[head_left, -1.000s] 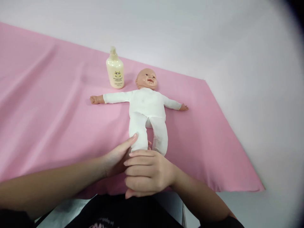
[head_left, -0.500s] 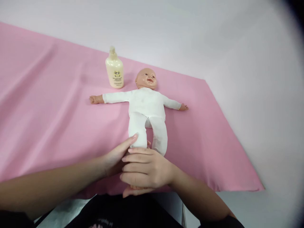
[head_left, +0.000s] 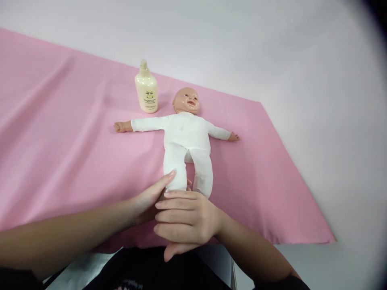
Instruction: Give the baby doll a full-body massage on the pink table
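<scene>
A baby doll (head_left: 187, 131) in a white cloth suit lies on its back, arms spread, feet towards me. My left hand (head_left: 151, 201) grips the doll's leg on the left side, thumb on top near the knee and fingertips showing between the legs. Across the lower part of that same leg lies my right hand (head_left: 189, 219), its fingers together and curved over the foot end. Its thumb points down at the near edge. The doll's foot under it is hidden.
A cream pump bottle (head_left: 147, 90) with a printed label stands left of the doll's head. Pink cloth (head_left: 260, 173) covers the table, with folds at the left. Its near edge runs close to my body, and a pale surface (head_left: 332, 80) lies beyond it.
My right hand has slid slightly towards me along the doll's leg, and its thumb sits lower. The bit of foot seen before is now covered. My left hand keeps its hold.
</scene>
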{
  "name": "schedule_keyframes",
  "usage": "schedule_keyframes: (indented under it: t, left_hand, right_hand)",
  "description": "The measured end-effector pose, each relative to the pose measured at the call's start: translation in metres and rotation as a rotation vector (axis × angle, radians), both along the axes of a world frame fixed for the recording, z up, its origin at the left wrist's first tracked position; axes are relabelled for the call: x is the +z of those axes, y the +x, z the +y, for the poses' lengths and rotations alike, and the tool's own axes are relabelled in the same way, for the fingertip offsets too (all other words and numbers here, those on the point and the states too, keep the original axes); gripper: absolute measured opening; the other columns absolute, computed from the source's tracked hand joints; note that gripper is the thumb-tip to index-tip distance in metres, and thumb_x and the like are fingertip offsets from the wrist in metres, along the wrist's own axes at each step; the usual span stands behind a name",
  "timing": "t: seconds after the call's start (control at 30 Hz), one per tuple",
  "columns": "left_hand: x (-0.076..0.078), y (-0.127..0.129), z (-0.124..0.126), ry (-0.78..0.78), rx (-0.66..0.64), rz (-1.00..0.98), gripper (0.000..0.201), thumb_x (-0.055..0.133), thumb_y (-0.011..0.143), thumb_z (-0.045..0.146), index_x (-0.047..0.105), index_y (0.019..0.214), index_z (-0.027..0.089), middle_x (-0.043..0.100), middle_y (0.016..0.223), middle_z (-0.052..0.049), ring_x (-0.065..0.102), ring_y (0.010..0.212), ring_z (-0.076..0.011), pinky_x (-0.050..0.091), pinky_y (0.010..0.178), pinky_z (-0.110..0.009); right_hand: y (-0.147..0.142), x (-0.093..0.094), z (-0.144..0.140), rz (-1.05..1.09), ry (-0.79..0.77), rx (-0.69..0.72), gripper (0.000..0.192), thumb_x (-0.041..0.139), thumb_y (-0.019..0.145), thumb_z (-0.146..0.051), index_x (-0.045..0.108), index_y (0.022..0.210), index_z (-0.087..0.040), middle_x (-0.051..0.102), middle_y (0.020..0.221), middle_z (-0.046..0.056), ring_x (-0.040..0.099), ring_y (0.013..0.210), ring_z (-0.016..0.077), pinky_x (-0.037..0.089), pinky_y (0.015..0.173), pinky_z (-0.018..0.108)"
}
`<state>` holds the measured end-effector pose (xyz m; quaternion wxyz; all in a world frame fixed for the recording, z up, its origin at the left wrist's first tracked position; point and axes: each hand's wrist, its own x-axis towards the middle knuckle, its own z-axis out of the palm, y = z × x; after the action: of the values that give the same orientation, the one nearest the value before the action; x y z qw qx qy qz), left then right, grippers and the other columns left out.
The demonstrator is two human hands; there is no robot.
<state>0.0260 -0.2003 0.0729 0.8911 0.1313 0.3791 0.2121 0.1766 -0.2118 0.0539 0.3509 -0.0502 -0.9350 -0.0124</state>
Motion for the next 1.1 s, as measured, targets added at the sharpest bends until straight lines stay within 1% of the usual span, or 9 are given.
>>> schedule_keyframes:
  t: [0.13, 0.23, 0.33, 0.43, 0.53, 0.73, 0.87, 0.93, 1.1]
  left_hand:
    - [-0.001, -0.002, 0.000, -0.024, -0.060, 0.023, 0.047, 0.054, 0.080, 0.059, 0.067, 0.096, 0.016, 0.070, 0.087, -0.006, 0.064, 0.094, -0.0194, 0.045, 0.086, -0.026]
    - [-0.001, -0.003, 0.000, -0.028, -0.062, 0.027, 0.049, 0.052, 0.081, 0.060, 0.067, 0.096, 0.016, 0.070, 0.088, -0.007, 0.064, 0.093, -0.0195, 0.045, 0.086, -0.026]
    - [0.000, -0.002, 0.000, -0.022, -0.049, 0.027, 0.049, 0.052, 0.081, 0.059, 0.067, 0.095, 0.015, 0.070, 0.087, -0.007, 0.064, 0.090, -0.0190, 0.045, 0.086, -0.026]
    - [0.002, -0.001, 0.000, -0.018, -0.027, 0.013, 0.046, 0.053, 0.081, 0.057, 0.067, 0.093, 0.015, 0.070, 0.087, -0.007, 0.064, 0.091, -0.0190, 0.044, 0.087, -0.026]
    - [0.003, 0.000, -0.001, -0.002, -0.017, 0.000, 0.044, 0.056, 0.080, 0.056, 0.067, 0.092, 0.016, 0.070, 0.086, -0.006, 0.063, 0.091, -0.0196, 0.044, 0.087, -0.027]
    - [0.002, -0.001, 0.000, 0.008, -0.075, -0.001, 0.048, 0.054, 0.080, 0.058, 0.067, 0.095, 0.015, 0.070, 0.088, -0.008, 0.062, 0.098, -0.0216, 0.043, 0.090, -0.029]
    - [0.001, -0.001, 0.000, -0.005, -0.087, 0.015, 0.048, 0.054, 0.079, 0.059, 0.067, 0.094, 0.015, 0.070, 0.090, -0.007, 0.062, 0.100, -0.0202, 0.042, 0.091, -0.026]
    - [0.002, -0.001, 0.000, -0.010, -0.092, 0.019, 0.049, 0.053, 0.080, 0.060, 0.066, 0.098, 0.016, 0.070, 0.090, -0.006, 0.062, 0.100, -0.0198, 0.043, 0.090, -0.026]
    - [0.004, -0.001, -0.001, 0.013, -0.073, 0.024, 0.052, 0.055, 0.078, 0.060, 0.064, 0.104, 0.017, 0.070, 0.088, -0.006, 0.064, 0.091, -0.0205, 0.046, 0.084, -0.028]
  right_hand:
    - [0.001, 0.002, 0.002, -0.018, -0.037, -0.049, 0.053, 0.050, 0.080, -0.063, 0.064, 0.097, -0.016, 0.068, 0.096, 0.005, 0.057, 0.112, 0.0172, 0.035, 0.110, 0.036]
    - [0.001, 0.004, 0.001, -0.066, -0.036, -0.068, 0.047, 0.049, 0.083, -0.060, 0.064, 0.097, -0.017, 0.068, 0.095, 0.004, 0.057, 0.110, 0.0154, 0.032, 0.112, 0.035]
    - [0.002, 0.002, -0.001, -0.126, -0.028, -0.051, 0.048, 0.048, 0.083, -0.060, 0.063, 0.101, -0.018, 0.068, 0.097, 0.004, 0.057, 0.112, 0.0170, 0.034, 0.111, 0.038]
    - [0.003, -0.001, 0.000, -0.059, -0.024, -0.019, 0.052, 0.050, 0.081, -0.063, 0.064, 0.100, -0.017, 0.068, 0.096, 0.005, 0.058, 0.111, 0.0191, 0.038, 0.108, 0.038]
    - [0.003, -0.004, 0.003, -0.034, -0.016, 0.014, 0.056, 0.046, 0.081, -0.066, 0.064, 0.098, -0.015, 0.068, 0.093, 0.005, 0.059, 0.109, 0.0196, 0.037, 0.109, 0.038]
    - [0.003, -0.006, 0.006, -0.016, -0.031, 0.026, 0.065, 0.038, 0.079, -0.073, 0.064, 0.095, -0.016, 0.067, 0.095, 0.007, 0.057, 0.110, 0.0190, 0.035, 0.109, 0.040]
    - [0.003, -0.001, 0.004, -0.063, -0.057, -0.042, 0.054, 0.043, 0.083, -0.065, 0.064, 0.097, -0.018, 0.067, 0.097, 0.004, 0.055, 0.112, 0.0176, 0.031, 0.112, 0.039]
    - [0.003, 0.001, 0.002, -0.095, -0.044, -0.067, 0.047, 0.045, 0.084, -0.061, 0.064, 0.097, -0.020, 0.067, 0.096, 0.002, 0.054, 0.113, 0.0162, 0.029, 0.113, 0.038]
    - [0.003, 0.002, 0.000, -0.137, -0.016, -0.038, 0.042, 0.048, 0.084, -0.059, 0.063, 0.093, -0.021, 0.066, 0.087, 0.001, 0.059, 0.099, 0.0147, 0.035, 0.109, 0.039]
